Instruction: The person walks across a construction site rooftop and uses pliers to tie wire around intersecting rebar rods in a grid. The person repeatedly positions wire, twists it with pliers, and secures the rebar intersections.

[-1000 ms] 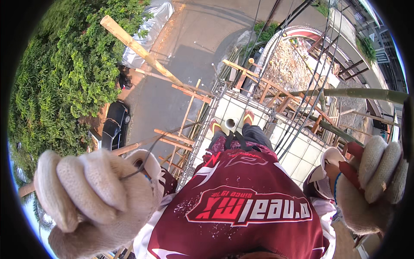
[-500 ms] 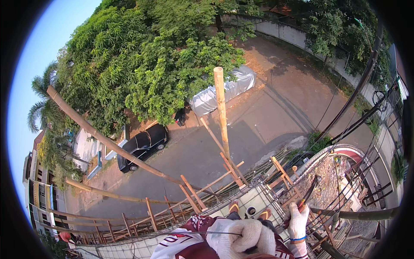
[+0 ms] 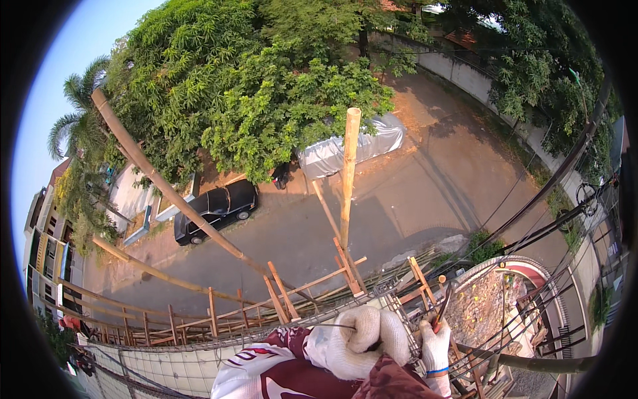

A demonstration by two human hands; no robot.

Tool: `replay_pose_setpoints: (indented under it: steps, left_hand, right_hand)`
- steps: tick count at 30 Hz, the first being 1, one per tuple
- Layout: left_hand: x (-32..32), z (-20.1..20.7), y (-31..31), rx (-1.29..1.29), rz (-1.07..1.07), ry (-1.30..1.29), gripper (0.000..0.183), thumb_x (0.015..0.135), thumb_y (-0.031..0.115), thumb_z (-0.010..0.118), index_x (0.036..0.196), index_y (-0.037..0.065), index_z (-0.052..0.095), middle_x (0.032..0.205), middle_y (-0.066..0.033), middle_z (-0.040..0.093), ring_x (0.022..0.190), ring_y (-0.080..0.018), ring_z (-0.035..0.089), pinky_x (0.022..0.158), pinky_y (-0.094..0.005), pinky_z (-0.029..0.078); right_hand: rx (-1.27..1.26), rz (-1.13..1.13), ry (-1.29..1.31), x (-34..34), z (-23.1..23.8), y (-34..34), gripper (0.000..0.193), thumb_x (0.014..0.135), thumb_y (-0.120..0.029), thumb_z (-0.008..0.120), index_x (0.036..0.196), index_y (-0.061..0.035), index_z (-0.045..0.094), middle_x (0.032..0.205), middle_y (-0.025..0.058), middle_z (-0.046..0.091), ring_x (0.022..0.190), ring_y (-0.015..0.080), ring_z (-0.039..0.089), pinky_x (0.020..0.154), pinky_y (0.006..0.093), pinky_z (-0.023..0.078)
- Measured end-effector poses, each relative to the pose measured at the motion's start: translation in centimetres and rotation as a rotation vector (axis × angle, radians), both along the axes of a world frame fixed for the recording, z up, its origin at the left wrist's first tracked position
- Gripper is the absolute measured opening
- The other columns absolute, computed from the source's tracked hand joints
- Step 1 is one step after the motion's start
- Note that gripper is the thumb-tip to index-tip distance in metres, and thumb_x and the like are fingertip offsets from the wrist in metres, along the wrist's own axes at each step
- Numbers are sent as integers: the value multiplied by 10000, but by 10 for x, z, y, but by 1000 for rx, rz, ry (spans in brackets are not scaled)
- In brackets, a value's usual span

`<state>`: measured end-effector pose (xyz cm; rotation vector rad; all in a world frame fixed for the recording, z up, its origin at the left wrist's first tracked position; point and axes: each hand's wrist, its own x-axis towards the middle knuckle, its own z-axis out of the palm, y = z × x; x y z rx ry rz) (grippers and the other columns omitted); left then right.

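In the lower middle my left hand [image 3: 364, 336], in a thick off-white knitted glove, is closed in a pinch. From its fingertips a thin dark wire [image 3: 337, 326] pokes out to the left. My right hand [image 3: 435, 344], gloved too and with a blue band at the wrist, is wrapped round a pair of pincers [image 3: 445, 304] with dark metal and a bit of orange at the handle. The pincers point up and away from me. Steel rebar [image 3: 396, 307] runs just beside both hands, partly hidden by the gloves.
I am high above a street. Upright bamboo poles [image 3: 350, 173] and wooden struts [image 3: 282, 292] line the edge, with wire mesh [image 3: 153, 372] at lower left. Dark cables [image 3: 538, 196] cross the right side, over a rubble-filled area [image 3: 488, 299]. Below stands a black car [image 3: 216, 211].
My view has shifted. The right hand has come inward, closer to the left, and the pincers now stand more upright. The left hand still pinches the wire; my feet are no longer visible.
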<state>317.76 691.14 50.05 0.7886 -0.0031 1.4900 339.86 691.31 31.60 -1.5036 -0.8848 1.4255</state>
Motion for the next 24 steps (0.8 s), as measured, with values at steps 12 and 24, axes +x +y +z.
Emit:
replay_pose_setpoints:
  steps: [12, 24]
  left_hand:
    - [33, -39, 5, 288, -138, 446, 375, 838, -97, 765, 773, 113, 461, 1054, -201, 711, 915, -274, 675, 785, -400, 539]
    - [83, -27, 21, 11, 168, 600, 451, 762, -188, 701, 791, 122, 376, 966, -179, 691, 754, -205, 627, 674, -308, 496]
  right_hand:
    - [-15, 446, -642, 47, -81, -23, 281, 815, -207, 758, 934, 16, 635, 753, 169, 668, 729, 299, 699, 693, 393, 541]
    - [-217, 904, -656, 85, -217, -66, 501, 863, -449, 682, 1130, -26, 703, 1047, 263, 732, 1038, 440, 697, 920, 488, 552]
